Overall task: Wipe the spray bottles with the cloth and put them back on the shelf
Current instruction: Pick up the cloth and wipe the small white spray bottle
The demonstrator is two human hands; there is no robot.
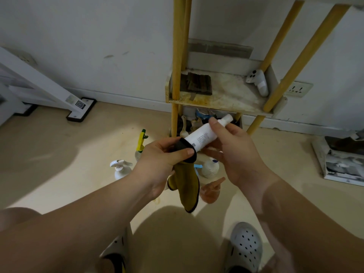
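Bare forearms (pixel 98 209); the right foot wears a pale grey clog (pixel 245 246) pierced with round holes.

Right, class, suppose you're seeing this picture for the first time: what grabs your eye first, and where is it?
The white bottle at the centre, held near its cap by the right hand while the left hand wraps a mustard cloth round its base. Below it, several spray bottles stand on the floor; behind, a stained shelf on yellow poles holds a white controller.
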